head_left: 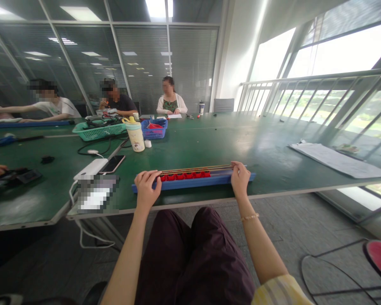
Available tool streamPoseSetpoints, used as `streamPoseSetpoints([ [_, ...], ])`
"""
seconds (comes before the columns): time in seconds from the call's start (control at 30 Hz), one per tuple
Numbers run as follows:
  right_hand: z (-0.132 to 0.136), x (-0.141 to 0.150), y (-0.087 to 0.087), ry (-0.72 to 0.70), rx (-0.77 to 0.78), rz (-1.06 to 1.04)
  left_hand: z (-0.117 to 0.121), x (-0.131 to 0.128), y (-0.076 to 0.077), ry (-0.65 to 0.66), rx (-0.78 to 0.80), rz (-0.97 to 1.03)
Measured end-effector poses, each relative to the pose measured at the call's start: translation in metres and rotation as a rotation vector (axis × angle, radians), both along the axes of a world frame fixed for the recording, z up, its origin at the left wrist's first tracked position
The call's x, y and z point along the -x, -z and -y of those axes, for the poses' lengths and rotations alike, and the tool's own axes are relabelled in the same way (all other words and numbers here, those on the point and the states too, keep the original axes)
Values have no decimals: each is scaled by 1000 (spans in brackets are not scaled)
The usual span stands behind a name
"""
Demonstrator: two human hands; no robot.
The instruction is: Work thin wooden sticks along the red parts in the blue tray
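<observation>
A long blue channel (pixel 190 183) lies near the front edge of the green table, with a row of several red pieces (pixel 187 176) inside its left and middle part. Thin tan strips (pixel 197 168) run lengthwise along its far side. My left hand (pixel 147 188) is at the channel's left end, fingers and thumb closed on the left ends of the strips. At the right end, my right hand (pixel 240 180) is curled over the channel, thumb and fingers pinching the strips' other ends. The exact grip under the fingers is hidden.
Left of the channel are a phone (pixel 113 164), a white power strip (pixel 90 168) with cables, and a cup (pixel 135 136). Behind stand a green basket (pixel 98 133) and a blue basket (pixel 154 134). A clipboard with paper (pixel 336 159) lies right. Several people sit across the table.
</observation>
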State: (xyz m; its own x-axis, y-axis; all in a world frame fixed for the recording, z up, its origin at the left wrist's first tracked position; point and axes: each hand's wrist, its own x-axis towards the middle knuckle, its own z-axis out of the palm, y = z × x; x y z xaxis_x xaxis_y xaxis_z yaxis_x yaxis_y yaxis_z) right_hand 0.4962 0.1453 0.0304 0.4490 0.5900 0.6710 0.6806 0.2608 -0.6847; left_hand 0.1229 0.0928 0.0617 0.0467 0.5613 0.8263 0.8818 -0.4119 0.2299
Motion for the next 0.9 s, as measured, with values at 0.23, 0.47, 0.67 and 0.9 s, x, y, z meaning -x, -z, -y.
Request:
streamPoseSetpoints([
  [0.23,4,3,-3,-4,-43,-7,-1,0,2,-12,-32,-12],
  [0.47,6,2,-4,-7,-118,41,0,-1,1,15,-10,-2],
  [0.67,8,5,-7,-12,-186,104,1,0,-1,18,-11,-3],
  [0.9,11,8,-10,-10,-215,108,1,1,0,15,-12,-7],
])
